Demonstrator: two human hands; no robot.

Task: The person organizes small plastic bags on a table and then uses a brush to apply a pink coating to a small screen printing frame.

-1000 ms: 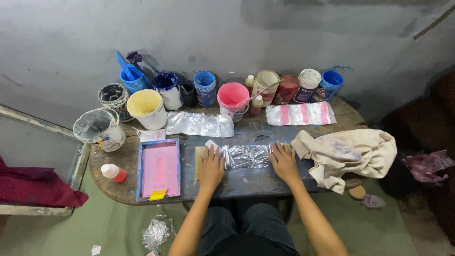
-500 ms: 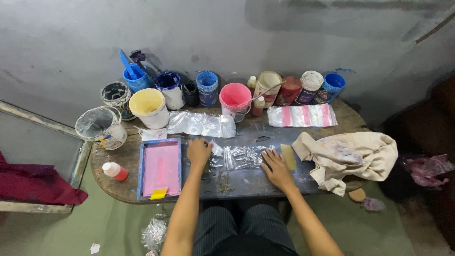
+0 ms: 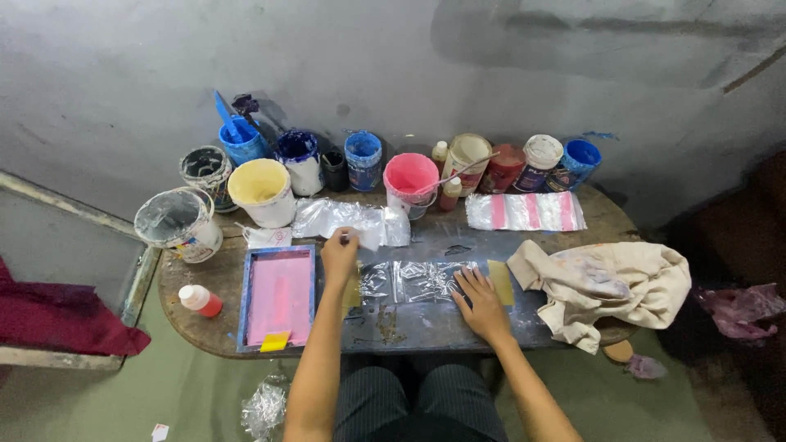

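- Against a stained grey wall (image 3: 491,74) stands a low, dark bench (image 3: 426,327) with rounded ends and a worn, paint-marked top, over a greenish floor (image 3: 188,393).
- Along the bench's back edge runs a row of paint tubs: a yellow tub (image 3: 260,190), a pink tub (image 3: 410,182) and blue tubs (image 3: 363,157) among them.
- At the front left corner lies a blue-framed tray with a pink bed (image 3: 278,295), and a small red-capped bottle (image 3: 200,300) sits just beside it.
- At the middle of the bench lies a clear plastic bag (image 3: 413,281), flat.
- The right hand (image 3: 481,303) lies on that bag's right end, fingers (image 3: 463,278) spread flat, gripping nothing.
- The left hand (image 3: 340,255) reaches toward the back, fingers pinched on the edge of a second clear bag (image 3: 348,219) lying behind the first.
- Near the right end are a pink-striped bag (image 3: 526,211) and a crumpled cream cloth (image 3: 610,285) hanging over the front edge.
- Left of the bench lies a dark red cloth (image 3: 49,315).
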